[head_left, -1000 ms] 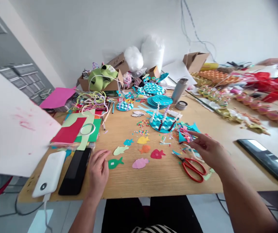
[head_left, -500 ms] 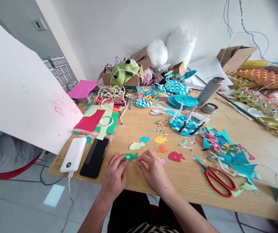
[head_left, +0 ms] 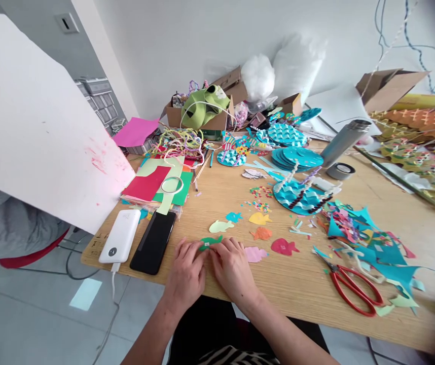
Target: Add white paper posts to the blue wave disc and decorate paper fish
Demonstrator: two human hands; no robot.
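This looks like a craft room or makeshift paper-craft workshop set up in a plain indoor space with white walls and a grey tiled floor. A long wooden worktop point(head_left: 240, 203) is crowded with making supplies: stacked coloured paper sheets point(head_left: 152, 187), cut-out paper fish point(head_left: 259, 219), red-handled scissors point(head_left: 350, 286), heaps of teal paper offcuts point(head_left: 377, 251) and finished blue scalloped discs point(head_left: 297, 157). Open cardboard boxes point(head_left: 388, 88) and bags of white stuffing point(head_left: 263, 83) stand against the wall, and painted egg cartons point(head_left: 419, 121) line the far right. A large white board point(head_left: 31, 132) leans in at the left.
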